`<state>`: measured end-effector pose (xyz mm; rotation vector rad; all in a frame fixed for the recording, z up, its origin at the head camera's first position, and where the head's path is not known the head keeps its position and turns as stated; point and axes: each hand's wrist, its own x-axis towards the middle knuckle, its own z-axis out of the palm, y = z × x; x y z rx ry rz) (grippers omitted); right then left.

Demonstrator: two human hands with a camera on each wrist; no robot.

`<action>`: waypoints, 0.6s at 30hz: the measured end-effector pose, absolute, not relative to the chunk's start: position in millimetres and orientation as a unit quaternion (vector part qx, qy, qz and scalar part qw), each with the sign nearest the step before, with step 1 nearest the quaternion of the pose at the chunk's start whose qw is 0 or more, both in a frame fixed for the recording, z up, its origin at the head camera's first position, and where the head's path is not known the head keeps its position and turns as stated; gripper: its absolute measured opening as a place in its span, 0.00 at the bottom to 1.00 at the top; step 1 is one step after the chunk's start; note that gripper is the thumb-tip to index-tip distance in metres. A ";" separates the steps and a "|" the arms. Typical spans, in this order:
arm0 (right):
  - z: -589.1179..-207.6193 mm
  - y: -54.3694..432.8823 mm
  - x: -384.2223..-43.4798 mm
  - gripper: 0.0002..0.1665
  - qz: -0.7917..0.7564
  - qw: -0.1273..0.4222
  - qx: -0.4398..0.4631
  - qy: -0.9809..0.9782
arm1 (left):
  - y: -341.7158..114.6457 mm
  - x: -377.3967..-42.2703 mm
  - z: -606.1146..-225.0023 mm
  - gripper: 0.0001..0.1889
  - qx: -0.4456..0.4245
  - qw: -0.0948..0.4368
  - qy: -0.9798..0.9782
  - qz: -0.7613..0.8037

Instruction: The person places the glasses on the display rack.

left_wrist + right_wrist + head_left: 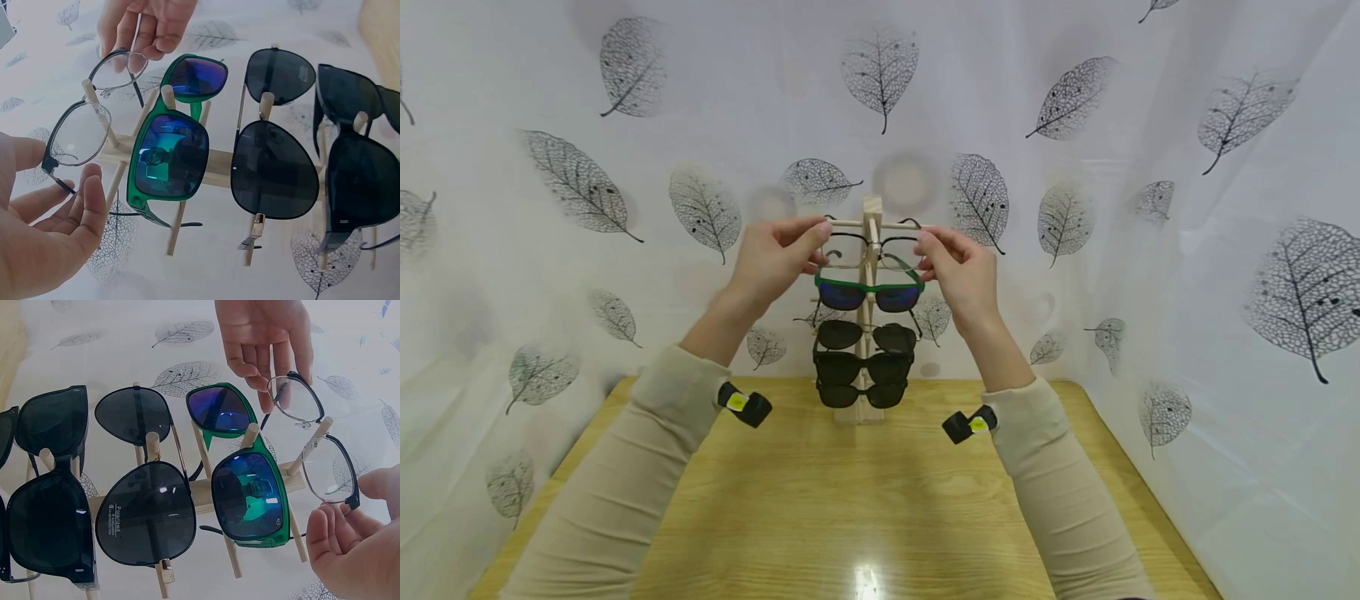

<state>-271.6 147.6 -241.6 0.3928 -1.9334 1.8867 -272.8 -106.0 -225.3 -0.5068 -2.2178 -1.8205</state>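
A pair of clear-lens eyeglasses (898,252) with a dark upper rim sits at the top peg of a wooden glasses stand (872,208). My left hand (778,260) pinches its left end between thumb and fingers; my right hand (961,275) pinches the right end. In the left wrist view the bridge of the eyeglasses (80,134) lies at the peg's tip. Just below hang green-framed sunglasses (869,288) with blue mirrored lenses. Aviator sunglasses (147,512) with dark lenses hang under those, one lens printed "Polarized".
Two more black sunglasses (863,367) hang lower on the stand, close together. The stand's base rests on a wood-grain table (760,500) near its back edge. A white leaf-print curtain (730,100) surrounds the table at the back and sides.
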 end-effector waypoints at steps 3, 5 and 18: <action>-241.5 147.7 -271.7 0.20 0.671 0.208 0.138 -0.698 | -105.8 -273.1 -226.1 0.24 -0.173 0.116 -0.757 -0.619; -241.6 148.0 -271.9 0.21 0.670 0.210 0.137 -0.698 | -106.3 -273.0 -226.4 0.24 -0.171 0.118 -0.760 -0.616; -252.4 162.8 -268.8 0.22 0.631 0.251 0.117 -0.725 | -125.5 -263.1 -239.8 0.25 -0.162 0.161 -0.792 -0.565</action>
